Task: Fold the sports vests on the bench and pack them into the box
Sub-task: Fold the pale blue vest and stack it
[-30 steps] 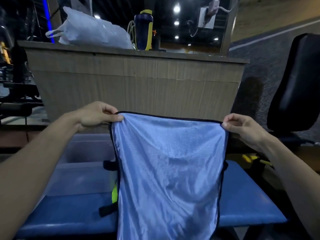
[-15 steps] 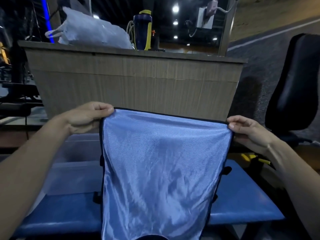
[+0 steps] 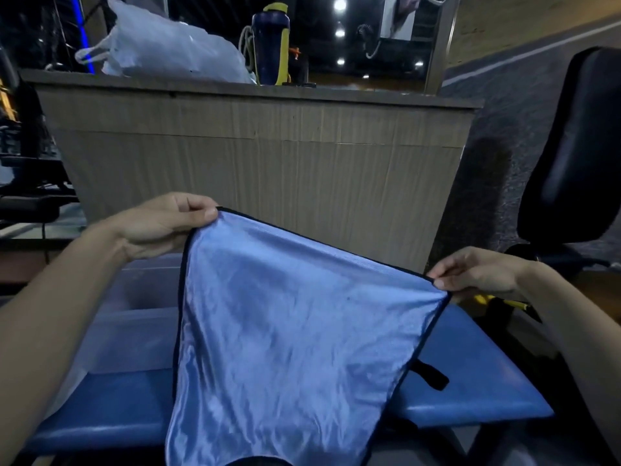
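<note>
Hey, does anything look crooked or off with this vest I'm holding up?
Yes. The blue vest hangs askew: the left hand pinches its corner higher than the right hand does, so the top edge slopes down to the right. No tear or stain shows. A black strap sticks out at its right side.

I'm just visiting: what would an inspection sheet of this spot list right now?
Surface: blue padded bench, partly covered.
Job's things: light blue vest held up over the bench, top edge tilted, left corner higher; clear box behind it on the bench's left part.
Clutter: white plastic bag and dark bottle on the wooden counter.
Hands: left hand and right hand each pinch a top corner.
Cables: a cord hanging behind the counter.
Surroundings: black chair on the right.
</note>
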Action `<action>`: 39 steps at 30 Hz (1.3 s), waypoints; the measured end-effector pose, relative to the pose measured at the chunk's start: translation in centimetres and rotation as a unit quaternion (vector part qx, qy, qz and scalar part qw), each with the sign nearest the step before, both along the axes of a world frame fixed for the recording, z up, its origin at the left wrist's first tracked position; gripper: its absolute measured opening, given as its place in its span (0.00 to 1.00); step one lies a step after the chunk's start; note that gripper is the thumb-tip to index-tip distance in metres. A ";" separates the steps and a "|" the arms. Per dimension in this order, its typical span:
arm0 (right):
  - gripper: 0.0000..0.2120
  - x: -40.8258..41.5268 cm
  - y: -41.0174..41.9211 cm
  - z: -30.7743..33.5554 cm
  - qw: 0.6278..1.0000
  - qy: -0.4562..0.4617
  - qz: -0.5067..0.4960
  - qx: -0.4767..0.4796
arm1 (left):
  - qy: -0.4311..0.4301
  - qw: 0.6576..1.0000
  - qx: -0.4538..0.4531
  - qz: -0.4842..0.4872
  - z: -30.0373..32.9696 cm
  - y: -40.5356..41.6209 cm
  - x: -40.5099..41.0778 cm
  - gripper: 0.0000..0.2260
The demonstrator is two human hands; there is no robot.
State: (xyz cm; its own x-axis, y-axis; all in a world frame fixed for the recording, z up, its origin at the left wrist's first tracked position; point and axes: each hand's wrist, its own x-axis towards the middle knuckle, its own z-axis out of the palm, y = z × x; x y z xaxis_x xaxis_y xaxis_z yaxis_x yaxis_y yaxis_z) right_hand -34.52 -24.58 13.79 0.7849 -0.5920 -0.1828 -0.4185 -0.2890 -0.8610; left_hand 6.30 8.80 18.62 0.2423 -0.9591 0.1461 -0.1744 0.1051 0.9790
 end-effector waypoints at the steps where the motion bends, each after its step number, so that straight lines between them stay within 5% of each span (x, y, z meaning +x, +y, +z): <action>1: 0.15 -0.2 -0.1 -0.3 1.000 0.011 0.008 0.017 | -0.023 1.000 0.015 -0.003 0.0 -0.1 0.0 0.26; 8: 0.11 -0.1 0.1 -1.9 0.989 -0.125 0.017 0.073 | -0.240 0.966 -0.004 0.099 -1.2 -1.5 -0.4 0.31; 12: 0.16 0.7 -0.1 -2.3 0.984 -0.178 -0.005 0.023 | -0.319 0.941 -0.012 0.115 -2.0 -2.1 -0.9 0.05; 16: 0.32 0.9 -0.5 -2.3 0.983 -0.184 -0.011 -0.023 | -0.322 0.935 -0.027 0.144 -2.7 -2.0 -0.8 0.11; 21: 0.25 0.9 -0.2 -1.8 0.986 -0.167 0.012 -0.019 | -0.332 0.931 -0.023 0.150 -2.7 -1.6 -0.7 0.09; 28: 0.33 1.0 0.0 -1.6 0.988 -0.151 0.013 0.005 | -0.350 0.925 0.012 0.150 -2.3 -1.2 -1.0 0.08; 39: 0.35 0.7 1.5 0.1 0.972 -0.228 -0.044 0.017 | -0.244 0.954 0.027 0.170 -1.7 0.1 -0.7 0.10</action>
